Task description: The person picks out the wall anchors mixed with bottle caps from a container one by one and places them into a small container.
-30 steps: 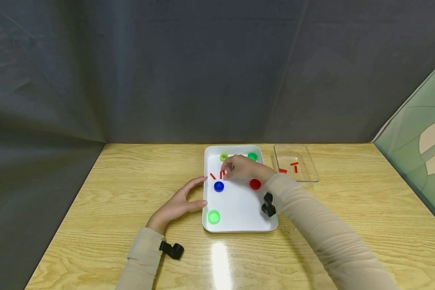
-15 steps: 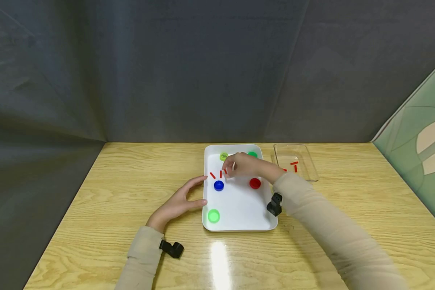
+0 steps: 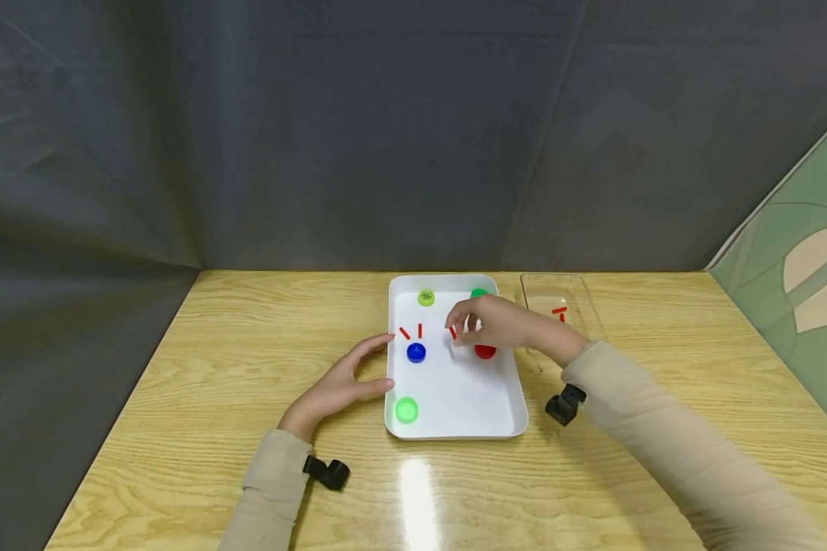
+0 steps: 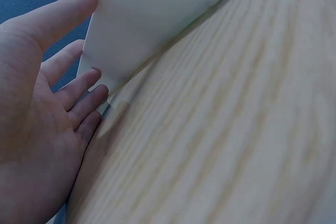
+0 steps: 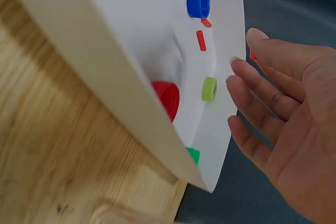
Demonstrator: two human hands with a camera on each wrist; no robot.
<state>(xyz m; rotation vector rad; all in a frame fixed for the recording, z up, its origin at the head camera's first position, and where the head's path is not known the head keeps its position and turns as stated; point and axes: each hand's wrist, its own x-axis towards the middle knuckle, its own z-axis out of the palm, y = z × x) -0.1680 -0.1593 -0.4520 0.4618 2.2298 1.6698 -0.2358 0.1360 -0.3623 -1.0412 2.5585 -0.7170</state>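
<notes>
My right hand (image 3: 499,320) is over the white tray (image 3: 465,402), beside the red cap (image 3: 485,352), which it partly covers in the head view. Its thumb and forefinger pinch a small red stick (image 3: 453,334); only a bit of that red stick (image 5: 253,56) shows in the right wrist view. Two more red sticks (image 3: 420,330) lie in the tray just behind the blue cap (image 3: 416,353). With fingers spread, my left hand (image 3: 338,386) rests its fingertips and thumb against the tray's left wall (image 4: 142,19).
A yellow-green cap (image 3: 426,298) and a green cap (image 3: 478,293) are at the tray's back, a light green cap (image 3: 406,411) at its front left. Right of the tray stands a clear box (image 3: 551,274) with red sticks (image 3: 560,310), partly behind my right arm.
My right hand has picked up a red stick from behind the blue cap and carried it right, towards the red cap. My left hand has stayed in place.
</notes>
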